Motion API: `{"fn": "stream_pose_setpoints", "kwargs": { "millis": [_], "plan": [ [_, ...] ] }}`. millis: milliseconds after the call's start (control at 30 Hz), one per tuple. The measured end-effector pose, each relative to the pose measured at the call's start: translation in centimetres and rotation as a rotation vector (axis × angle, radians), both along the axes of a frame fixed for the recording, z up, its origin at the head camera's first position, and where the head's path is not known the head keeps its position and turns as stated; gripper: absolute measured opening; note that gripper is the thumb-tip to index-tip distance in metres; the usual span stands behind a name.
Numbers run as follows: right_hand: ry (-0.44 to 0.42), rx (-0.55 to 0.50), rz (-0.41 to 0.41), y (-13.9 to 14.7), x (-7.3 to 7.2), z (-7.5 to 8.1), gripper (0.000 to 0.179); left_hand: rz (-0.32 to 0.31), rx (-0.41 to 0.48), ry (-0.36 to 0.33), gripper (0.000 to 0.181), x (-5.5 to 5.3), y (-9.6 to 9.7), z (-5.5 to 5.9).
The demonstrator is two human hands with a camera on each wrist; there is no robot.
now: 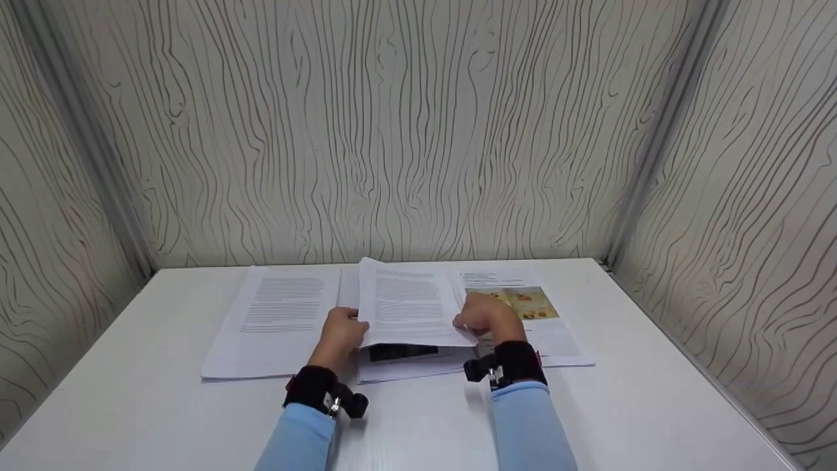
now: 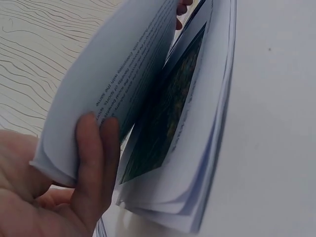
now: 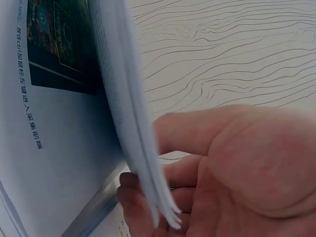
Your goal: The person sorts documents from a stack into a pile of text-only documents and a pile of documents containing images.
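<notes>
A small bundle of printed sheets (image 1: pixel 409 304) is raised at a tilt in the middle of the table. My left hand (image 1: pixel 341 335) holds its left edge; in the left wrist view, fingers (image 2: pixel 90 153) lie across the underside, which also carries print. At the opposite edge my right hand (image 1: pixel 487 315) grips the bundle, and the right wrist view shows several layered sheet edges (image 3: pixel 140 118) between thumb and fingers. Beneath lies a lower stack of paper (image 1: pixel 418 371), its top page bearing a dark picture (image 2: pixel 168 108) and lines of text.
To the left lies a stack of printed paper (image 1: pixel 281 307). Another stack (image 1: pixel 565 343), with a yellowish picture on top, lies at the right, partly behind my right hand. The white table (image 1: pixel 131 392) meets panels with a wood-grain pattern (image 1: pixel 392 131) at the back and sides.
</notes>
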State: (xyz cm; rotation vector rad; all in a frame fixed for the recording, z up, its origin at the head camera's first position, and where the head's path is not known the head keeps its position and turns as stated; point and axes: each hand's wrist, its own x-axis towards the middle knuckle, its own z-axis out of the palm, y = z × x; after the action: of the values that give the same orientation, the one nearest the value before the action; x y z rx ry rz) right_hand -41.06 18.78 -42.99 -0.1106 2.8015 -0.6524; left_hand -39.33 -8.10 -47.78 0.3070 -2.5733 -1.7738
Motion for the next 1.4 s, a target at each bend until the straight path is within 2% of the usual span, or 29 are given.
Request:
{"fn": "stream_pose_setpoints", "kwargs": {
  "millis": [67, 200, 367, 500, 667, 867, 1100, 1267, 1400],
  "plan": [
    [0.016, -0.008, -0.009, -0.1, 0.0, 0.0, 0.033, -0.002, -0.010, 0.004, 0.045, 0.0, 0.0, 0.1],
    [0.021, -0.050, -0.030, -0.2, 0.1, 0.1, 0.010, -0.001, -0.056, 0.019, 0.044, 0.0, 0.0, 0.1],
    [0.017, -0.078, -0.026, -0.6, 0.3, 0.2, 0.042, -0.009, -0.113, 0.060, 0.046, 0.3, 0.1, 0.0],
    [0.013, -0.045, -0.004, -0.8, 0.4, 0.2, 0.052, -0.032, -0.147, 0.085, 0.048, 0.4, 0.2, 0.0],
    [-0.043, -0.023, -0.017, -0.9, 0.5, 0.2, 0.053, -0.041, -0.169, 0.103, 0.048, 0.5, 0.1, 0.1],
    [-0.026, -0.041, 0.023, -0.9, 0.4, 0.1, 0.063, -0.077, -0.192, 0.099, 0.038, 0.6, 0.2, 0.4],
    [-0.064, -0.027, -0.003, -1.0, 0.4, 0.1, 0.068, -0.099, -0.249, 0.112, 0.045, 0.7, 0.2, 0.4],
    [-0.041, -0.091, 0.022, -0.9, 0.4, 0.5, 0.072, -0.108, -0.229, 0.155, 0.047, 0.5, 0.1, 0.6],
    [-0.010, -0.166, 0.061, -1.1, 0.4, 1.3, 0.069, -0.091, -0.180, 0.152, 0.049, 0.6, -0.3, 1.6]
  ]
}}
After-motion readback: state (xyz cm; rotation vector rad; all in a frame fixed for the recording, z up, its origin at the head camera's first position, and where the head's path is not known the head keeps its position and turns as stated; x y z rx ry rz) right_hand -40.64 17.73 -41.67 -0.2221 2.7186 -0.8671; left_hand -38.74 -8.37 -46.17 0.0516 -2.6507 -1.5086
